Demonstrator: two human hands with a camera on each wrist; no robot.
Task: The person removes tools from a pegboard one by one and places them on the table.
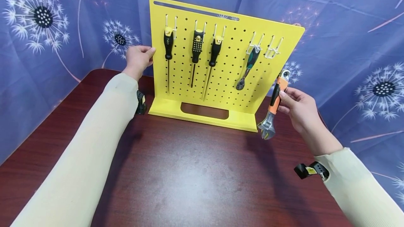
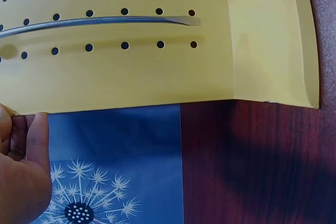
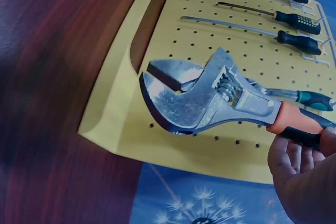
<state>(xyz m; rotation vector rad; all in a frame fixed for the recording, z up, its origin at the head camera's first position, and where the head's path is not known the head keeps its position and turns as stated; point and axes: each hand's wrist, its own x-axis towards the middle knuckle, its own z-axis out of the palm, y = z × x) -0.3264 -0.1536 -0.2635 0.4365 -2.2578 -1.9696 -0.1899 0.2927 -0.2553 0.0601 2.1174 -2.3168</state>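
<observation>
A yellow pegboard stands upright on its base at the back of the table. My left hand grips its left edge between thumb and fingers. At the right side, my right hand holds an adjustable wrench by its orange and black handle. The wrench hangs head down, beside the board's lower right corner. In the right wrist view, the steel head of the wrench overlaps the board, its jaws parted. On the board hang several tools, among them a green and black ratchet wrench. To its right, a white hook bears nothing.
Three black and yellow screwdrivers hang on white hooks: one at the left, a studded-grip one and another beside it. A dark red wooden table lies in front. Behind hangs a blue dandelion-print curtain.
</observation>
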